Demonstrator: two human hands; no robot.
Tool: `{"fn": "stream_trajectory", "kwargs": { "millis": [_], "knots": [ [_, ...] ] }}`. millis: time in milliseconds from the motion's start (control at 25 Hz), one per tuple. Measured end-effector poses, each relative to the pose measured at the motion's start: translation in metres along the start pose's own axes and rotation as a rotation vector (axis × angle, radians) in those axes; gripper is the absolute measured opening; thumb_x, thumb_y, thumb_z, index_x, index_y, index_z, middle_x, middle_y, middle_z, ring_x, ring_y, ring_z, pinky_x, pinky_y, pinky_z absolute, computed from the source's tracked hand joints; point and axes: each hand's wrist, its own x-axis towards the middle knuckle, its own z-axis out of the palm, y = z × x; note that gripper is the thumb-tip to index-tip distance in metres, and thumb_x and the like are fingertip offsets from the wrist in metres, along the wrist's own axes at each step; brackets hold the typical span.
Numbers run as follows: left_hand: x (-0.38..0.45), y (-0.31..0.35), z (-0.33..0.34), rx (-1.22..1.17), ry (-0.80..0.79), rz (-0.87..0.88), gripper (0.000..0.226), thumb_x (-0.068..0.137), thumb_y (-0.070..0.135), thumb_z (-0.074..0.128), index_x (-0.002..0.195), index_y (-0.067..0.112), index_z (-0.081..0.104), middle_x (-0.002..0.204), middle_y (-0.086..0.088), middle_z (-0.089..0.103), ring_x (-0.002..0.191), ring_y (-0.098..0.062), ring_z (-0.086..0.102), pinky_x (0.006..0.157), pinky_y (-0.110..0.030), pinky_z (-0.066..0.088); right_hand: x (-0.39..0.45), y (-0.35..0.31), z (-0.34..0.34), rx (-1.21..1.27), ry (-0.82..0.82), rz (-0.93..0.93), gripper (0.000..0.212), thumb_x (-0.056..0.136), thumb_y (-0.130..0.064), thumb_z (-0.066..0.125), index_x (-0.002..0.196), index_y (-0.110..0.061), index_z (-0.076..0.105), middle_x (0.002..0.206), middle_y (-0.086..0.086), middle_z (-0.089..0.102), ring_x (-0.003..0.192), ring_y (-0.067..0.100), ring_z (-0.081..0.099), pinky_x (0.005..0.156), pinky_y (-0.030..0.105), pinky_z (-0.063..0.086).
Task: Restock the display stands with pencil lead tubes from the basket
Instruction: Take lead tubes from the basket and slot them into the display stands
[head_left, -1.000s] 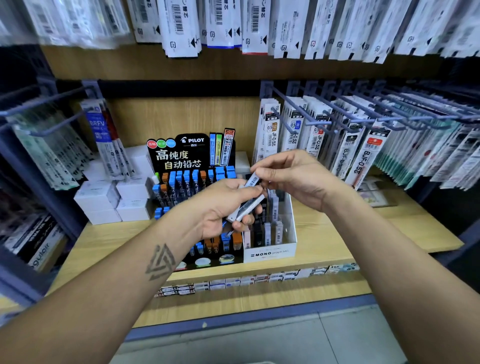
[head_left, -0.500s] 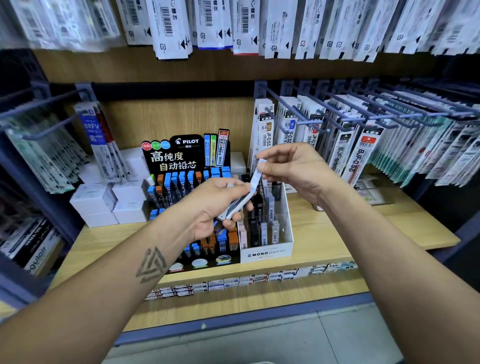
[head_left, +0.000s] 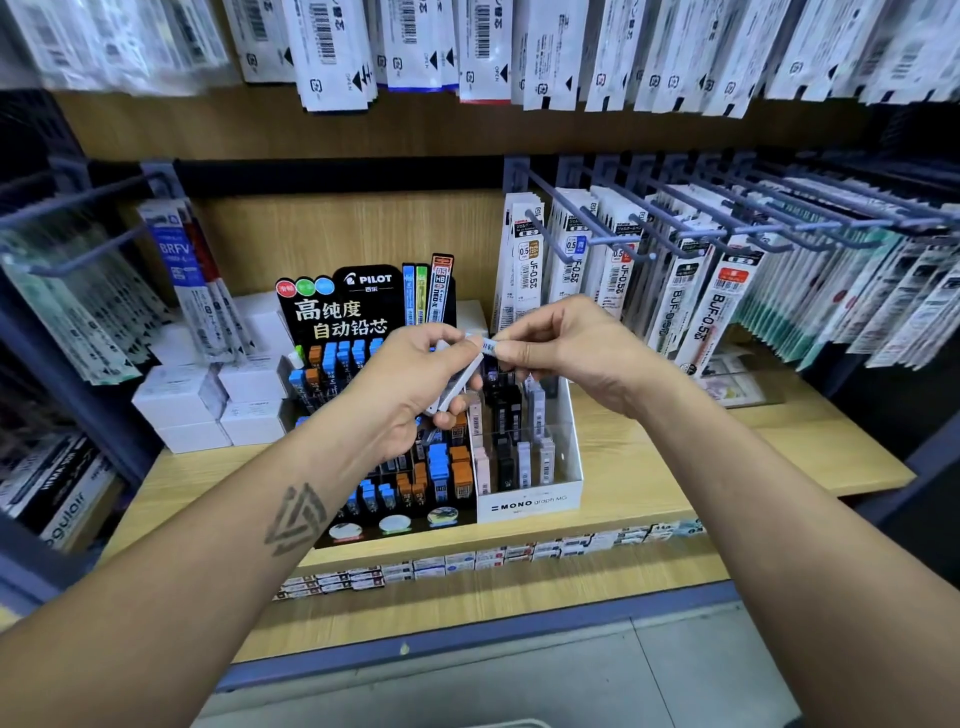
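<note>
My left hand (head_left: 415, 389) grips a small bunch of white pencil lead tubes (head_left: 460, 382), held slanted above the two stands. My right hand (head_left: 566, 351) pinches the top end of one tube (head_left: 488, 344), the end with the barcode label, between thumb and forefinger. Below the hands stands the black Pilot display stand (head_left: 343, 312) with blue and orange lead tubes in rows. Right beside it sits the white Mono display box (head_left: 530, 501) with pink, black and grey tubes. The basket is not in view.
Both stands sit on a wooden shelf (head_left: 649, 467). White boxes (head_left: 208, 400) are stacked left of the Pilot stand. Metal pegs (head_left: 675, 218) carry hanging refill packs at the right and left, and more packs hang from the shelf above.
Both hands rose slightly. My right hand drew its pinched tube up and to the right, out of the bunch in my left hand.
</note>
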Motion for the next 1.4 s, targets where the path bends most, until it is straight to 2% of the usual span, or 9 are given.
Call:
{"fn": "stream_trajectory", "kwargs": {
  "millis": [80,200,240,320,440,600,840,1160,1400],
  "knots": [
    [-0.001,-0.003,0.003,-0.013,0.014,0.003,0.015,0.101,0.020,0.060,0.110,0.008,0.060,0.070,-0.015,0.061,0.041,-0.015,0.045,0.034,-0.019,0.029,0.002,0.000,-0.001,0.101,0.072,-0.003,0.014,0.084,0.003,0.074,0.097,0.004,0.074,0.077,0.013,0.070,0.068,0.017,0.064,0.065,0.022,0.055],
    [-0.003,-0.003,0.009,-0.042,0.008,-0.026,0.011,0.101,0.018,0.059,0.100,0.007,0.062,0.070,-0.015,0.060,0.040,-0.015,0.045,0.034,-0.018,0.029,0.006,0.000,-0.009,0.375,0.233,0.012,0.023,0.082,0.013,0.069,0.104,0.006,0.069,0.080,0.016,0.072,0.069,0.019,0.070,0.071,0.025,0.060],
    [-0.003,-0.003,0.009,-0.048,0.004,-0.046,0.011,0.101,0.017,0.059,0.098,0.006,0.062,0.070,-0.014,0.060,0.041,-0.015,0.045,0.035,-0.017,0.029,0.008,0.002,-0.014,0.347,0.297,-0.003,0.023,0.081,0.012,0.071,0.104,0.005,0.069,0.079,0.014,0.073,0.069,0.019,0.071,0.071,0.026,0.060],
    [-0.002,-0.002,0.007,-0.073,0.019,-0.072,0.012,0.101,0.016,0.059,0.096,0.005,0.062,0.069,-0.014,0.061,0.041,-0.015,0.044,0.035,-0.017,0.029,0.013,0.005,-0.024,0.076,0.418,-0.030,0.018,0.081,0.006,0.076,0.095,-0.004,0.072,0.078,0.008,0.074,0.071,0.017,0.072,0.073,0.026,0.058],
    [-0.001,0.002,0.002,-0.103,0.052,-0.067,0.009,0.101,0.013,0.059,0.097,0.006,0.062,0.066,-0.012,0.061,0.042,-0.016,0.044,0.034,-0.017,0.029,0.022,0.014,-0.030,-0.284,0.519,-0.034,0.015,0.084,-0.001,0.077,0.093,-0.013,0.077,0.088,0.001,0.074,0.086,0.016,0.072,0.089,0.028,0.057],
    [-0.002,0.002,0.000,-0.088,0.035,-0.073,0.010,0.101,0.013,0.059,0.103,0.004,0.063,0.068,-0.012,0.060,0.044,-0.016,0.044,0.035,-0.017,0.029,0.030,0.021,-0.019,-0.464,0.491,-0.084,0.016,0.088,-0.004,0.074,0.102,-0.012,0.076,0.088,-0.001,0.071,0.081,0.009,0.066,0.087,0.021,0.054],
    [-0.001,0.003,-0.004,-0.094,0.028,-0.070,0.011,0.101,0.012,0.058,0.103,0.003,0.063,0.068,-0.013,0.060,0.042,-0.015,0.043,0.033,-0.018,0.029,0.041,0.030,-0.013,-0.595,0.434,-0.055,0.014,0.086,-0.006,0.076,0.097,-0.014,0.077,0.089,0.000,0.072,0.090,0.018,0.070,0.094,0.035,0.056],
    [-0.003,0.002,-0.004,-0.096,0.019,-0.067,0.011,0.101,0.014,0.059,0.099,0.004,0.062,0.067,-0.013,0.060,0.042,-0.015,0.044,0.034,-0.018,0.029,0.041,0.036,-0.007,-0.737,0.323,-0.014,0.013,0.089,-0.009,0.074,0.096,-0.019,0.077,0.086,-0.003,0.071,0.087,0.017,0.070,0.092,0.036,0.057],
    [-0.003,0.003,-0.004,-0.108,0.004,-0.071,0.011,0.101,0.015,0.059,0.098,0.005,0.061,0.066,-0.012,0.059,0.041,-0.015,0.044,0.034,-0.017,0.028,0.042,0.033,-0.004,-0.895,0.300,-0.040,0.016,0.091,-0.007,0.070,0.096,-0.019,0.078,0.094,0.003,0.075,0.091,0.023,0.069,0.092,0.037,0.056]
  ]
}}
